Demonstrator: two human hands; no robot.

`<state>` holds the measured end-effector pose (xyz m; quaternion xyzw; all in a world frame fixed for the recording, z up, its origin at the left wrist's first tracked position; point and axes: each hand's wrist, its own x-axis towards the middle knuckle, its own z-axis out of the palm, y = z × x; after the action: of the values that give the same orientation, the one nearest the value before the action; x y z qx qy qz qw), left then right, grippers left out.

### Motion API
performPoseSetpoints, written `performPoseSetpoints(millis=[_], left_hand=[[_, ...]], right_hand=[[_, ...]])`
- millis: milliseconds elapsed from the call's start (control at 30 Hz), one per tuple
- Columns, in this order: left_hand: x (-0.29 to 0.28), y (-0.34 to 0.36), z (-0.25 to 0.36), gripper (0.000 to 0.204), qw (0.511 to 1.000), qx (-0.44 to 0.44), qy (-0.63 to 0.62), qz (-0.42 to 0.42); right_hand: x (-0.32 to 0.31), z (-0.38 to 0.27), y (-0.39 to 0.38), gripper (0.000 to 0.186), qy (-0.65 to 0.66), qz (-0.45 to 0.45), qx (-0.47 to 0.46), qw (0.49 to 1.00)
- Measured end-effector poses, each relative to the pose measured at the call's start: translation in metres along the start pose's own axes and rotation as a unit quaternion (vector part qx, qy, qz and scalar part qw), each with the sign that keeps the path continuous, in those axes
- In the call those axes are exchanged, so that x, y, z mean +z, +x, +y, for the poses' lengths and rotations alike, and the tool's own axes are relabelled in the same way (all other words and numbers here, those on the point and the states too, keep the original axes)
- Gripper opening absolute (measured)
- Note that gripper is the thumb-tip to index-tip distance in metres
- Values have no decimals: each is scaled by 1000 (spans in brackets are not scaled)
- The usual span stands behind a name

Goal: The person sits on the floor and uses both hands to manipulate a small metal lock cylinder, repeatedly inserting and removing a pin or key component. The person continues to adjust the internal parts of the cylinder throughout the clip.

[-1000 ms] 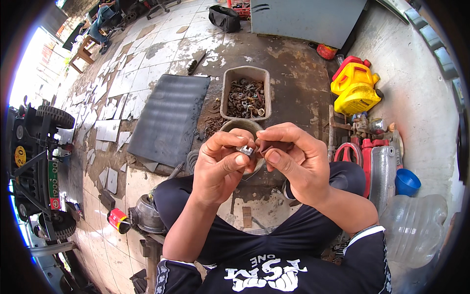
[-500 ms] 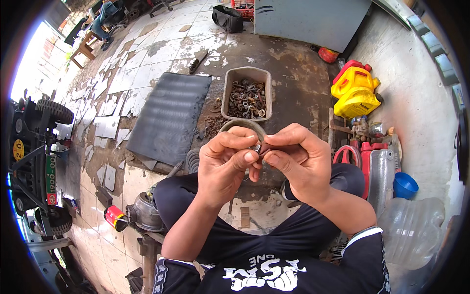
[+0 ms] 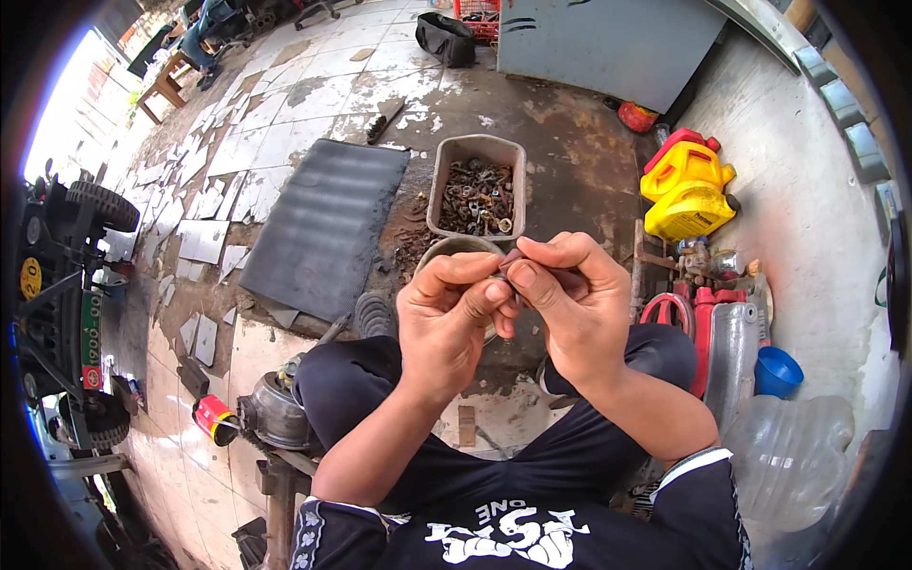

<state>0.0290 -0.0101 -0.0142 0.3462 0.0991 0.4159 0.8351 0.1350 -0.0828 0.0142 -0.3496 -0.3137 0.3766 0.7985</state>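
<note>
My left hand (image 3: pixel 446 323) and my right hand (image 3: pixel 579 313) meet in front of me, fingertips pinched together. A small rusty-brown piece (image 3: pixel 510 262) is between my right thumb and forefinger. The silvery piece held earlier by my left fingertips is now mostly hidden. Behind my hands is a round container (image 3: pixel 451 245), partly covered by them. Beyond it, a plastic tub (image 3: pixel 518 190) holds many rusty bolts, nuts and small metal parts (image 3: pixel 470 190), with more loose rusty bits (image 3: pixel 413 242) on the floor at its left.
A dark mat (image 3: pixel 313 223) lies left of the tub, among broken tiles (image 3: pixel 201 242). A metal housing (image 3: pixel 277 418) is by my left knee. Yellow jugs (image 3: pixel 686 204), a blue bowl (image 3: pixel 777 370) and a clear bottle (image 3: pixel 793 456) line the right wall. A seated person's legs (image 3: pixel 198 47) show far back.
My hands have come closer and turned slightly, with the pieces brought together. The silvery piece, visible a second ago, has become mostly covered by my thumbs.
</note>
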Motion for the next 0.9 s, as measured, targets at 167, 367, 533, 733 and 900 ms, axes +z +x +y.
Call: performPoseSetpoints(millis=[167,367,533,733,900], left_hand=[[1,3,-1,16,999,-12,-31,24],[-4,8,-4,14,1000,22,-13,0],[-3,10,-2,14,998,49,39,-11],[6,14,7,15,998,37,10,42],[-8,24,14,17,997,-26,-64,-37]], right_hand=[[0,4,-4,13,-44,24,4,999],[-3,2,3,14,-10,15,19,1000],[-1,2,2,13,-3,26,33,999],[-7,10,1,15,-3,10,63,998],[-14,6,1,21,6,5,58,998]])
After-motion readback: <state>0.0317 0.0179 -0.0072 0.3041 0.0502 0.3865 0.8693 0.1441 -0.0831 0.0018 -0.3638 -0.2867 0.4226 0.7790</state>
